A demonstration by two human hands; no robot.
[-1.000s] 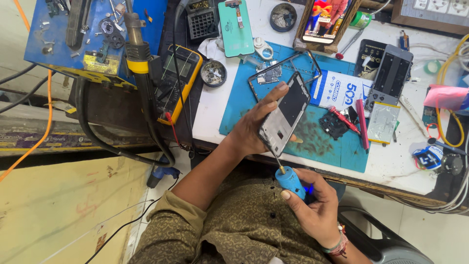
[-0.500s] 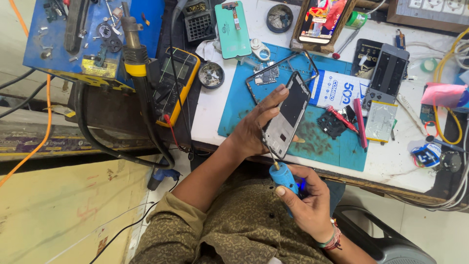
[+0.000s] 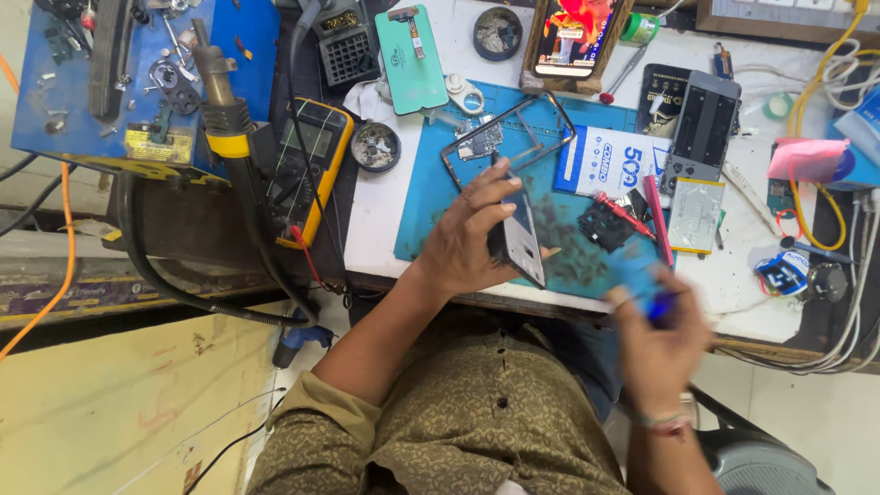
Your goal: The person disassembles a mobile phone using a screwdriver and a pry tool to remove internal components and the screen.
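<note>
One cluttered white bench (image 3: pixel 394 211), blue mat (image 3: pixel 431 211), yellow multimeter (image 3: pixel 307 165).

The dark flat phone body (image 3: pixel 519 240) in the left hand (image 3: pixel 467 243) looks like smooth, slightly glossy plastic and glass. The blue-handled screwdriver (image 3: pixel 646 289) in the right hand (image 3: pixel 662 344) is blurred; its grip seems to be plastic. Under both hands lies a matt blue rubbery work mat (image 3: pixel 431 220), scuffed and speckled, on a white smooth counter (image 3: pixel 376 238). Beyond the left hand, a thin dark phone frame (image 3: pixel 507 139) shines like metal. The olive patterned sleeve (image 3: pixel 312 431) is soft woven cloth.
</note>
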